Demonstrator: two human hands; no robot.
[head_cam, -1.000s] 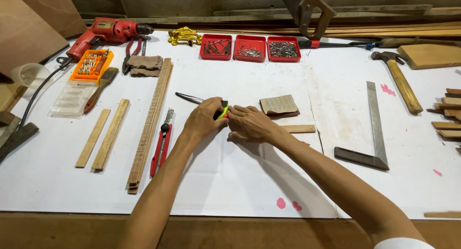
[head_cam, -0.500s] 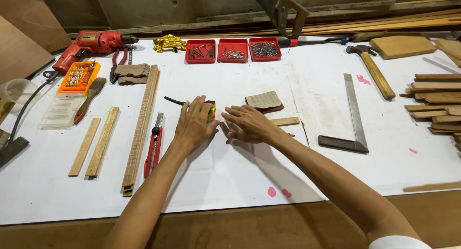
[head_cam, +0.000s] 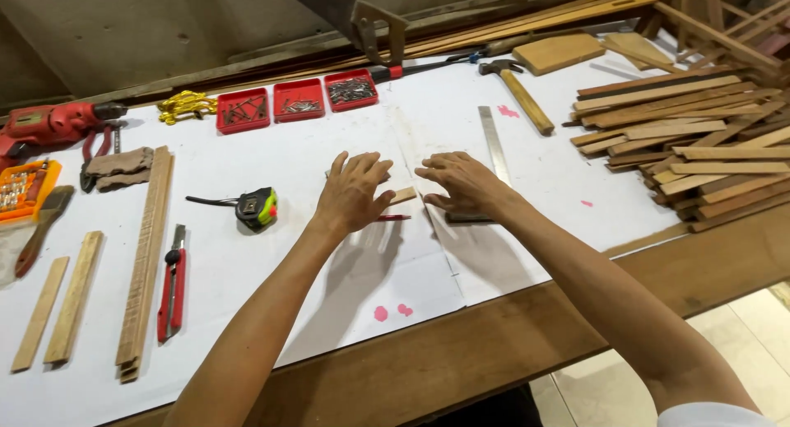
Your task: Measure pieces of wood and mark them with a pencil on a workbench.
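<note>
Left hand: the left hand point(head_cam: 352, 192) lies flat on the table with fingers spread wide. It holds nothing. It covers most of a small wood strip point(head_cam: 402, 196).
Right hand: the right hand point(head_cam: 462, 183) is flat too, fingers open, holding nothing. It rests on the short arm of the metal square point(head_cam: 494, 146).
Wood strip: it lies between the two hands. Its long way runs left to right, with the right end tipped a little up and away.
Red pencil: a red pencil point(head_cam: 393, 218) sticks out from under the left hand, pointing right.
Tape measure: the tape measure point(head_cam: 257, 208) sits alone on the white paper point(head_cam: 247, 254), left of the left hand.
What changed: before, both hands were close together at the tape measure. Now they have let it go and moved apart to the right.
Nearby: a hammer point(head_cam: 517, 90) and a pile of wood slats point(head_cam: 699, 139) are off to the right.
</note>
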